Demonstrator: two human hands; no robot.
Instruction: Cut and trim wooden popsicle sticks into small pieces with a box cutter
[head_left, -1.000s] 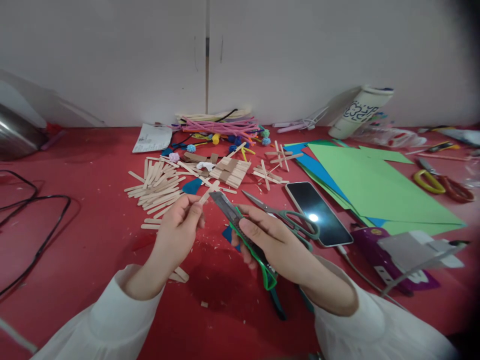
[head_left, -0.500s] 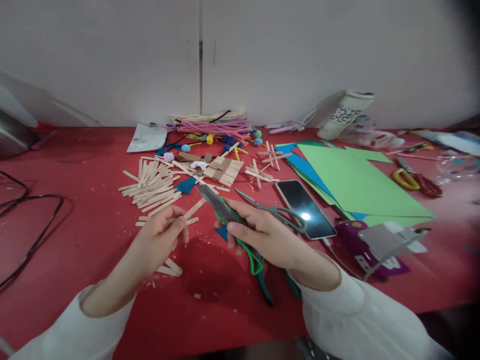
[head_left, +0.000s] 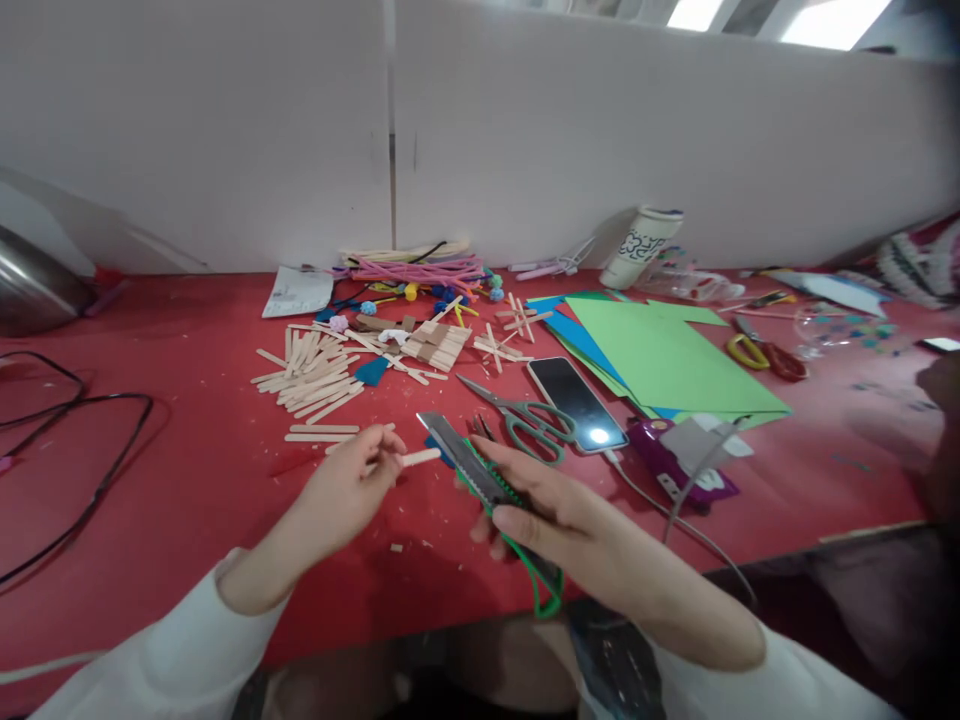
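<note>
The scene is lit evenly and fairly brightly from above; ceiling lights (head_left: 832, 15) are seen burnt out at the far right. A white spot of glare is thrown on the phone (head_left: 576, 403), and a dull sheen on the metal bowl (head_left: 37, 290) at the far left. Soft, faint shadows are cast on the table (head_left: 187, 450) beneath the left hand (head_left: 346, 490) and right hand (head_left: 559, 525). The wall (head_left: 225, 130) is bent by wide-angle distortion. The right edge and near right corner are darkened and blurred; the middle is rendered reasonably sharp.
</note>
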